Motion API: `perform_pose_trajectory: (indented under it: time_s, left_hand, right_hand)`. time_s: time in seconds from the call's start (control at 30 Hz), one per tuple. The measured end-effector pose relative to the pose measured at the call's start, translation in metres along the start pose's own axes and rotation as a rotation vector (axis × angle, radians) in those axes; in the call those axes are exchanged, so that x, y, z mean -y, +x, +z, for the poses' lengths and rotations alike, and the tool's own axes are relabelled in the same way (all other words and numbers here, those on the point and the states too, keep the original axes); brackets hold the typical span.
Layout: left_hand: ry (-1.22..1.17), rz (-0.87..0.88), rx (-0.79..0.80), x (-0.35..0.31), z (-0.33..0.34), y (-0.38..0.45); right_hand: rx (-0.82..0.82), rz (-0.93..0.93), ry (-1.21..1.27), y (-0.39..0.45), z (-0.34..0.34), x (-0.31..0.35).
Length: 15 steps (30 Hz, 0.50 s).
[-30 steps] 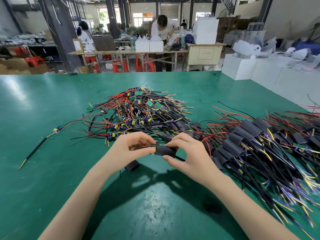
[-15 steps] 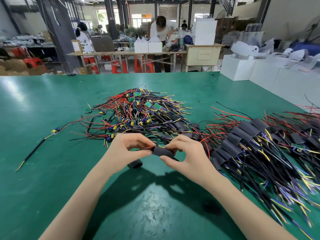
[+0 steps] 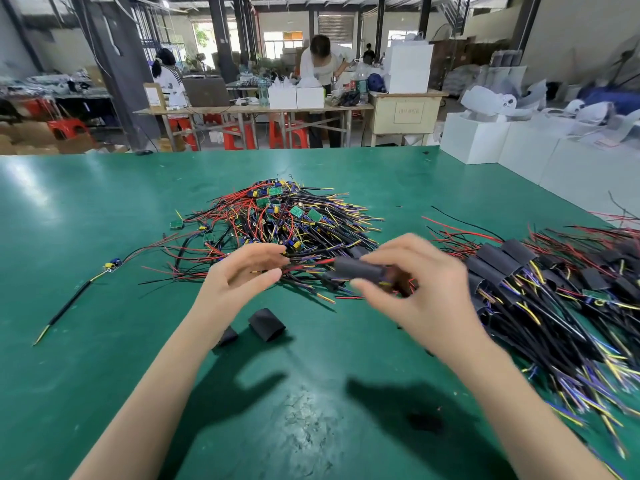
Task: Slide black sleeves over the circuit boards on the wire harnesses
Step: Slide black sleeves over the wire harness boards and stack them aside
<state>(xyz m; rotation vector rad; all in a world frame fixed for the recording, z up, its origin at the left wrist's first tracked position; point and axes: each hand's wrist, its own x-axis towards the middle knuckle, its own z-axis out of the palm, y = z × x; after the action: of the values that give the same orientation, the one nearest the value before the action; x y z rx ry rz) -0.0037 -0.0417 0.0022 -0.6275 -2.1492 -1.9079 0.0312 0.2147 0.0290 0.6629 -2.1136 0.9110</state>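
My right hand [image 3: 419,289] pinches a black sleeve [image 3: 356,268] fitted on a wire harness, with red and yellow wires sticking out of both ends. My left hand [image 3: 242,275] hovers just left of it, fingers apart and holding nothing. Behind the hands lies a tangled pile of unsleeved harnesses [image 3: 277,220] with green circuit boards. To the right is a pile of sleeved harnesses [image 3: 540,289]. Two loose black sleeves [image 3: 266,323] lie on the green table [image 3: 86,341] below my left hand; the smaller one [image 3: 227,336] is partly hidden by my forearm.
A single harness [image 3: 110,265] with a long black lead lies apart at the left. White boxes [image 3: 485,140] stand beyond the table's right edge. Two people work at a far bench [image 3: 242,109] with red stools.
My left hand has let go of the sleeved harness and opened. My right hand has carried the harness to the right and slightly up. The two loose sleeves are now uncovered.
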Motion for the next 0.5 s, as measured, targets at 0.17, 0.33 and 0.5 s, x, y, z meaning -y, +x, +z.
perform_pose_trajectory:
  time_s: [0.17,0.33,0.5]
  left_hand:
    - [0.039,-0.012,-0.064,0.005,-0.005,0.002]
    - [0.079,-0.043,-0.035,0.013,-0.003,0.002]
    - [0.112,-0.058,-0.026,0.018,-0.007,0.002]
  right_hand:
    - [-0.247,0.199,-0.446,0.002,-0.063,-0.039]
    - [-0.146,0.522,-0.729,-0.017,-0.089,-0.075]
    - [-0.244,0.457,-0.701,-0.019,-0.079,-0.075]
